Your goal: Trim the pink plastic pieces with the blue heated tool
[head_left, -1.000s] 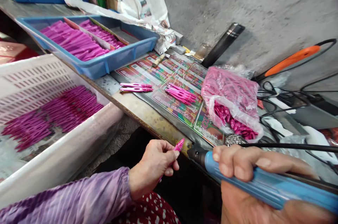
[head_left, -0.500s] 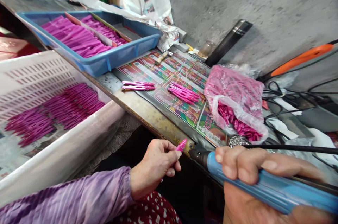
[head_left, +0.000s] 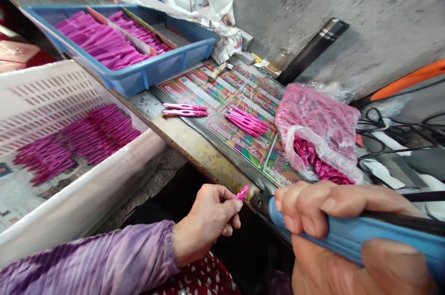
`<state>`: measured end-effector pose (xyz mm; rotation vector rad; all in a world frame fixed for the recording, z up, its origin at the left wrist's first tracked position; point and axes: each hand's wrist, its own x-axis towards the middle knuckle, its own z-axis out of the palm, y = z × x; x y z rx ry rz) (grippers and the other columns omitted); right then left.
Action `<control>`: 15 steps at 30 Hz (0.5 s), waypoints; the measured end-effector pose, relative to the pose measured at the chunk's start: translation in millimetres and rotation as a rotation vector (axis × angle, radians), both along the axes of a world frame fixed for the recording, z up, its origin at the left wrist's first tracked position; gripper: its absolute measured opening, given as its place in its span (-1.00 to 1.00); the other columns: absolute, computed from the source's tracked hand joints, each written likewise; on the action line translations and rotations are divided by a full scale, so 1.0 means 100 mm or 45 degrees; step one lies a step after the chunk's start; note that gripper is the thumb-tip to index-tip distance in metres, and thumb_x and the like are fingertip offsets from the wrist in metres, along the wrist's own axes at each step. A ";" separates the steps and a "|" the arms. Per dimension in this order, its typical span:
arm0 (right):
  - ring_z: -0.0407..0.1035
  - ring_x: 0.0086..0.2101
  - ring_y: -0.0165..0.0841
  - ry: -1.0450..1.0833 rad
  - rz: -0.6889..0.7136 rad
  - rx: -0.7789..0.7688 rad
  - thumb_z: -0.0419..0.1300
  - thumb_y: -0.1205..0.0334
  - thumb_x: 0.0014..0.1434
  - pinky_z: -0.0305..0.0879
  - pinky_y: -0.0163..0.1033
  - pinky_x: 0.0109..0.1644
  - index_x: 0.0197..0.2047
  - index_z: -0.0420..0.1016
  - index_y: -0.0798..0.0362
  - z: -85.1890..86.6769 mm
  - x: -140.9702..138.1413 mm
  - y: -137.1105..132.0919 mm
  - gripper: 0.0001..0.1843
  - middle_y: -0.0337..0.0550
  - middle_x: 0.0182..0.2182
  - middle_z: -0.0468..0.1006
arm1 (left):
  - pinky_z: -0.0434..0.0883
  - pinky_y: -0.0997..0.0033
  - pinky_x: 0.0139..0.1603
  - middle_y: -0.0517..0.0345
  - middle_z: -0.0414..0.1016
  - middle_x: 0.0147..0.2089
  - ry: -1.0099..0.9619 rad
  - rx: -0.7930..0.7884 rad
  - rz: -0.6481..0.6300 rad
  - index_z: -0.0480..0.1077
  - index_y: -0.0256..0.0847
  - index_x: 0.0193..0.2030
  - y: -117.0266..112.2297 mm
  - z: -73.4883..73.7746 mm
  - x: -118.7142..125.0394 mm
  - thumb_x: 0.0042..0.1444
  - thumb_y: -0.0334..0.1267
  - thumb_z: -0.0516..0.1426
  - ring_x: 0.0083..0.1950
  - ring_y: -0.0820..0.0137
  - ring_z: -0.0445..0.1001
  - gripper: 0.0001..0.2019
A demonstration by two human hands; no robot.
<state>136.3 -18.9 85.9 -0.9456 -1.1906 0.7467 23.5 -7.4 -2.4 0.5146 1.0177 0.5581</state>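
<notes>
My left hand (head_left: pixel 205 218) is closed in a pinch on a small pink plastic piece (head_left: pixel 242 192), its tip pointing up and right. My right hand (head_left: pixel 333 235) is wrapped round the blue handle of a soldering iron (head_left: pixel 351 235). The iron's dark front end (head_left: pixel 259 203) sits just right of the pink piece, almost touching it, at the bench's front edge. On the printed mat (head_left: pixel 222 96) lie two pink pieces (head_left: pixel 184 109) and a small bundle of pink pieces (head_left: pixel 246 122).
A clear bag of pink parts (head_left: pixel 318 135) lies right of the mat. A blue tray (head_left: pixel 139 77) of purple-pink pieces stands at the back left; a white slotted crate (head_left: pixel 52 96) with more sits lower left. Cables, an orange-handled tool (head_left: pixel 406 81) and a dark cylinder (head_left: pixel 313 49) lie by the wall.
The view has shifted slightly. My right hand has brought the iron's front end a little closer to the pink piece; my left hand stays almost still.
</notes>
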 end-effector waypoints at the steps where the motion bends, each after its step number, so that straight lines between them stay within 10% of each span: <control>1: 0.22 -0.64 -0.47 0.010 -0.016 0.005 0.35 -0.06 0.15 0.25 -0.25 -0.53 -0.44 0.45 0.01 0.00 -0.02 0.01 -0.65 -0.38 -0.67 0.34 | -0.04 0.61 -0.64 0.28 0.36 -0.66 -0.005 -0.006 0.004 0.33 -0.27 -0.47 0.00 0.00 0.00 0.22 -0.41 0.15 -0.71 0.66 0.12 -0.78; 15: 0.27 -0.56 -0.40 0.072 -0.064 -0.048 0.38 -0.09 0.13 0.29 -0.18 -0.37 -0.33 0.48 -0.01 -0.03 0.00 -0.11 -0.67 -0.34 -0.58 0.39 | -0.07 0.59 -0.65 0.31 0.34 -0.67 0.031 -0.006 -0.032 0.29 -0.25 -0.49 0.04 0.07 0.01 0.31 -0.46 0.09 -0.74 0.68 0.07 -0.70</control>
